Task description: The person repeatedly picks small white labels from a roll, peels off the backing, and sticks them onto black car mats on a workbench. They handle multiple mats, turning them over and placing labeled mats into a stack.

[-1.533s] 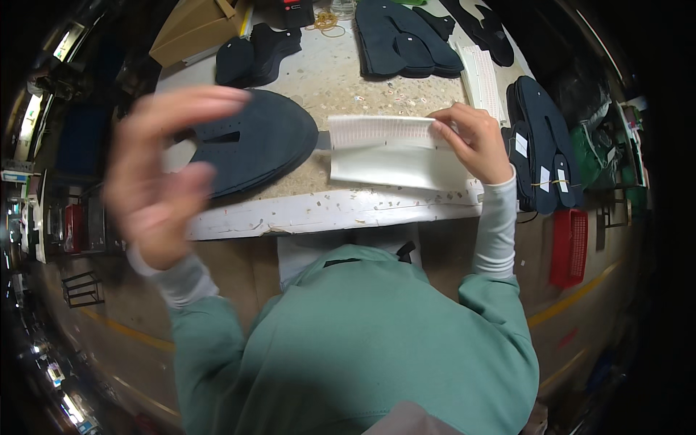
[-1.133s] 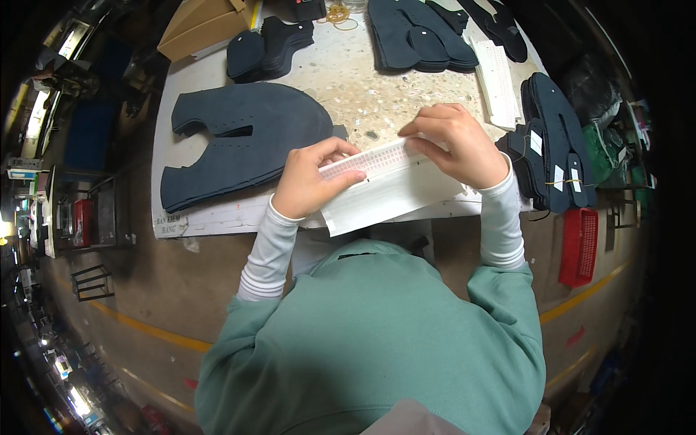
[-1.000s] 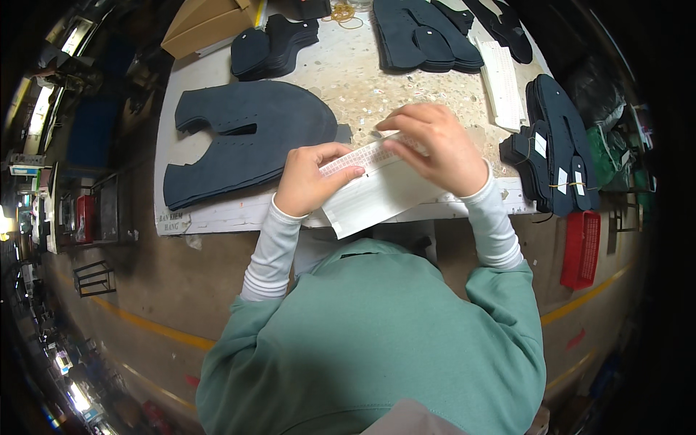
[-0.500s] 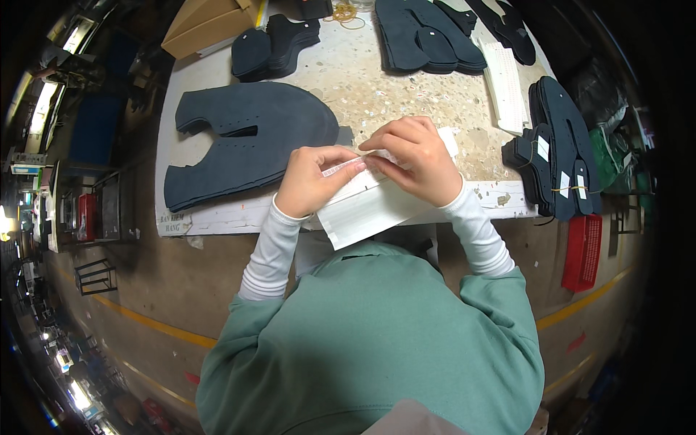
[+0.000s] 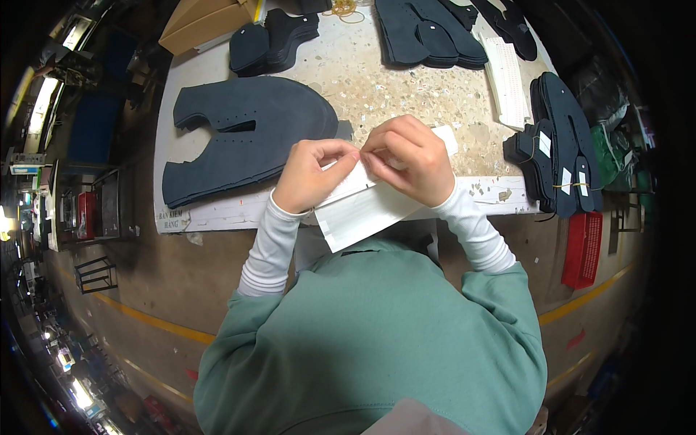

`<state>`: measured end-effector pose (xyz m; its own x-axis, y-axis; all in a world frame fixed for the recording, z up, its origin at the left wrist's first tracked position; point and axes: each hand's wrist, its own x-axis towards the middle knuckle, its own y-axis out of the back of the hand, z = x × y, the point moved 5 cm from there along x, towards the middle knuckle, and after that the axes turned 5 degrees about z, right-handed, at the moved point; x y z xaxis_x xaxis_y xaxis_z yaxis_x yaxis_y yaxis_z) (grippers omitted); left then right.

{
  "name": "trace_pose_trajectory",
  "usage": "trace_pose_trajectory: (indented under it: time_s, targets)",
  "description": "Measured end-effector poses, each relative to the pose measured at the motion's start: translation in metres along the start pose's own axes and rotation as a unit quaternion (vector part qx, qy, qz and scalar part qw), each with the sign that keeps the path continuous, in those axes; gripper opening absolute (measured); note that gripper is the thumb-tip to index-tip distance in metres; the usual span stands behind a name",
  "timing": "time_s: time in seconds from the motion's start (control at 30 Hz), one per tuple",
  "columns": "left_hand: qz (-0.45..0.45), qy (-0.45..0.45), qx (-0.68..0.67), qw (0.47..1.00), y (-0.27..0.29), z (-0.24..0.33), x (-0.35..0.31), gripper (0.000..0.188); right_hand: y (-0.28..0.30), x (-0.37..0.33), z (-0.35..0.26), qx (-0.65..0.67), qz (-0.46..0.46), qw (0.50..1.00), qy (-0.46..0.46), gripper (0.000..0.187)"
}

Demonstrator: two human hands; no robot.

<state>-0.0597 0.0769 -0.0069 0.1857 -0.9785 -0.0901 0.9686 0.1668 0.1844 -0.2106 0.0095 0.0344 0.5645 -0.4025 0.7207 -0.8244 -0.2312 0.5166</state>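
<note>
A white sheet of small labels lies tilted over the near edge of the worktable. My left hand grips the sheet's upper left part, fingers curled on it. My right hand pinches at the sheet's top edge, thumb and fingertips meeting my left thumb. A large dark blue shoe-upper piece lies flat just left of my hands.
Stacks of dark cut pieces sit at the back left, back middle and right edge. Another white label sheet lies at the right. A cardboard box stands at the back left; a red crate is on the floor.
My left hand came down from near the camera onto the sheet. The sheet tilted and slid toward me, and both hands closed together at its top edge.
</note>
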Motion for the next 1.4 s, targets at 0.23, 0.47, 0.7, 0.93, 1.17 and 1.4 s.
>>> trace_pose_trajectory:
  time_s: [0.23,0.47,0.7,0.93,1.17,1.4]
  targets:
    - [-0.041,-0.046,0.036,0.997,-0.004,0.007,-0.004,0.016,-0.002,-0.008,0.017,0.149,-0.073,0.967,-0.193,0.028]
    - [-0.032,-0.014,0.085,0.996,-0.001,0.005,-0.004,0.023,0.005,0.0,0.0,0.005,-0.016,1.0,0.008,0.036]
    - [-0.01,-0.047,0.062,0.997,-0.001,0.009,-0.005,0.018,-0.002,-0.003,-0.013,-0.035,0.016,0.997,0.068,0.044]
    - [-0.004,-0.044,0.049,0.998,-0.002,0.006,-0.005,0.018,-0.002,-0.006,-0.004,0.092,-0.009,0.994,-0.056,0.04]
    - [-0.017,-0.05,0.058,0.997,-0.003,0.009,-0.006,0.02,-0.001,-0.009,0.003,0.214,-0.008,0.959,-0.187,0.047]
    - [0.039,-0.037,0.065,0.996,0.014,0.009,-0.011,0.021,0.017,0.007,0.015,0.106,-0.042,0.988,-0.107,0.058]
